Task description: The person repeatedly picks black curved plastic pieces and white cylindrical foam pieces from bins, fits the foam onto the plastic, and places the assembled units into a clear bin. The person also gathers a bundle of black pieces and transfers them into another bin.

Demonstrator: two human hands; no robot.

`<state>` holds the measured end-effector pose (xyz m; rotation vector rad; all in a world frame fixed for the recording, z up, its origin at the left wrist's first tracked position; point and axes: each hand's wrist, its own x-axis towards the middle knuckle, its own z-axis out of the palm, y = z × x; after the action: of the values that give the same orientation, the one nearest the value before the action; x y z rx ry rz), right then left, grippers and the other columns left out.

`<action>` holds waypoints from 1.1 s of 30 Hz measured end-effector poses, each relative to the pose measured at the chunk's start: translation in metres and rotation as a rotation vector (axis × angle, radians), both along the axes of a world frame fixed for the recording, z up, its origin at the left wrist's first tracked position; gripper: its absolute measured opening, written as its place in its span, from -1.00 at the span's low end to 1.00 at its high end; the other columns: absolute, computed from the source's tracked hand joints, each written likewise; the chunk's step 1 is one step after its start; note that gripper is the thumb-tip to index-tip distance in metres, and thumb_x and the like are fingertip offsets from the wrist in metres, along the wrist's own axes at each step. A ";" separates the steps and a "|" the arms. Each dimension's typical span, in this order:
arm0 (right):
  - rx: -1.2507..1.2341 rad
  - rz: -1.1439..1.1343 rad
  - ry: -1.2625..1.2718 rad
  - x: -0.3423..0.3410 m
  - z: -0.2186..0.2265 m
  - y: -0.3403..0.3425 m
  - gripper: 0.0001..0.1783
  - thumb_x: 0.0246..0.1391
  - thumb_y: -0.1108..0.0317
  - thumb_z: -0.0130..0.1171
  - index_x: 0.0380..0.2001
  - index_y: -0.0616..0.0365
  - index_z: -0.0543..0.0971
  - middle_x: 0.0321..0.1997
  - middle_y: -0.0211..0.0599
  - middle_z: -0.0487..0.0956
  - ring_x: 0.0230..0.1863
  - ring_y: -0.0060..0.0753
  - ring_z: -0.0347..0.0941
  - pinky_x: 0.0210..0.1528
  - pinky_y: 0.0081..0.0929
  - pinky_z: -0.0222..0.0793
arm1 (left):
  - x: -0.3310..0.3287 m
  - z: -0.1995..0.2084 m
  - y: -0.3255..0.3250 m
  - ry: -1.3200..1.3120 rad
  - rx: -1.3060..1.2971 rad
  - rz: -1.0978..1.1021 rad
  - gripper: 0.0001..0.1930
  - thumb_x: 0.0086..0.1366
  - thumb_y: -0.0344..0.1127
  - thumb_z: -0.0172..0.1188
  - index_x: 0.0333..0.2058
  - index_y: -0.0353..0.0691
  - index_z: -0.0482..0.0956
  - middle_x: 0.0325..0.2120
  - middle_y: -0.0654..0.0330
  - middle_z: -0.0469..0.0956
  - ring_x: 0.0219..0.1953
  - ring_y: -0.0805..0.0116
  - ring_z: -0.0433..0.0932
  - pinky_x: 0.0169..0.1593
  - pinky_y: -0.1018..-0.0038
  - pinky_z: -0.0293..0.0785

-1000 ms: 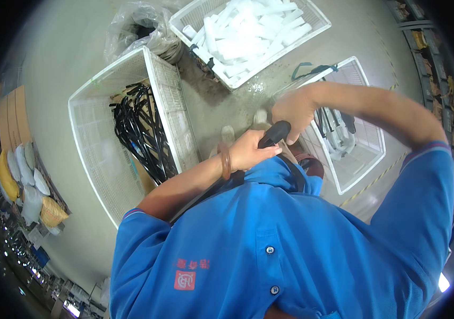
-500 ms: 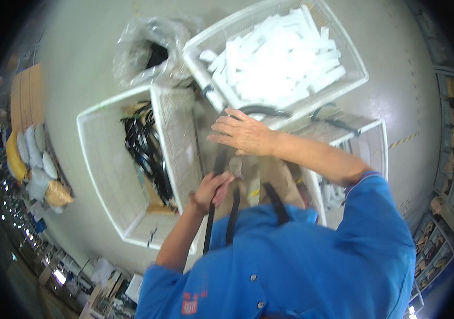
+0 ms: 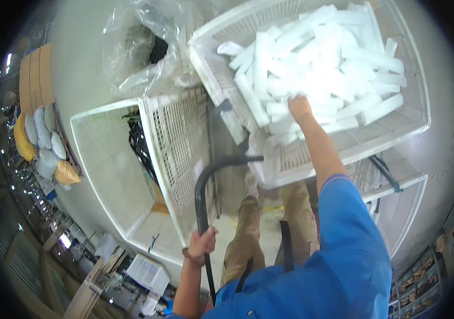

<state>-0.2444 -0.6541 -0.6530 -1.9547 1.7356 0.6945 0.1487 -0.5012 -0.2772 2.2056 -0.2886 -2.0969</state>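
My left hand [image 3: 202,246] is wrapped round a long black tube [image 3: 201,204] and holds it upright beside my legs. The tube's upper part bends over to the right, its end close to the corner of a white plastic basket [image 3: 338,166]. That basket is heaped with short white tubular pieces [image 3: 261,64] that look like foam. Stretched forward over the near wall, my right hand [image 3: 299,108] is down on the heap, its fingers curled in against one of the white pieces. Glare hides which piece the fingertips touch.
Left of my legs stands another white basket [image 3: 111,220] with black strips [image 3: 141,146] inside. Clear plastic bagging [image 3: 131,74] lies beyond it. At the right is a lower white crate [image 3: 410,210]. Cardboard [image 3: 35,80] and filled sacks [image 3: 41,127] sit at the far left.
My right hand has left the upper end of the black tube and reached forward into the white pieces. My left hand keeps its hold. The view has shifted nearer to the full basket.
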 end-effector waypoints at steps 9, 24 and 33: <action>-0.535 -0.513 -0.708 -0.044 0.257 0.118 -0.44 -0.24 0.50 0.27 -0.03 0.12 0.47 -0.15 -0.13 0.56 -0.05 0.03 0.47 0.01 -0.10 0.37 | 0.004 0.075 -0.043 0.265 -0.177 -0.074 -0.73 0.47 -0.08 0.01 -0.30 -0.13 0.48 -0.75 0.46 0.14 -0.79 0.65 0.07 -0.69 0.64 0.02; -1.064 -0.509 -0.239 0.005 0.503 0.279 -0.37 -0.28 0.54 0.25 0.01 0.09 0.46 -0.19 -0.21 0.52 -0.13 -0.08 0.45 -0.06 -0.20 0.31 | 0.054 0.174 -0.006 0.606 -0.402 -0.439 -0.72 0.44 -0.15 0.07 -0.32 -0.26 0.47 -0.78 0.42 0.18 -0.80 0.60 0.11 -0.70 0.57 0.07; -1.116 -0.518 -0.237 0.073 0.545 0.391 -0.43 -0.26 0.52 0.25 -0.04 0.07 0.48 -0.24 -0.22 0.53 -0.15 -0.08 0.46 -0.08 -0.22 0.29 | 0.102 0.204 0.046 0.666 -0.412 -0.613 -0.73 0.48 -0.13 0.02 -0.31 -0.19 0.47 -0.76 0.44 0.20 -0.81 0.65 0.13 -0.72 0.63 0.12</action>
<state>-0.1713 -0.2634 -0.1075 -1.8355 2.5708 -0.8349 0.2509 -0.4550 -0.0736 1.1833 -1.3031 -2.5824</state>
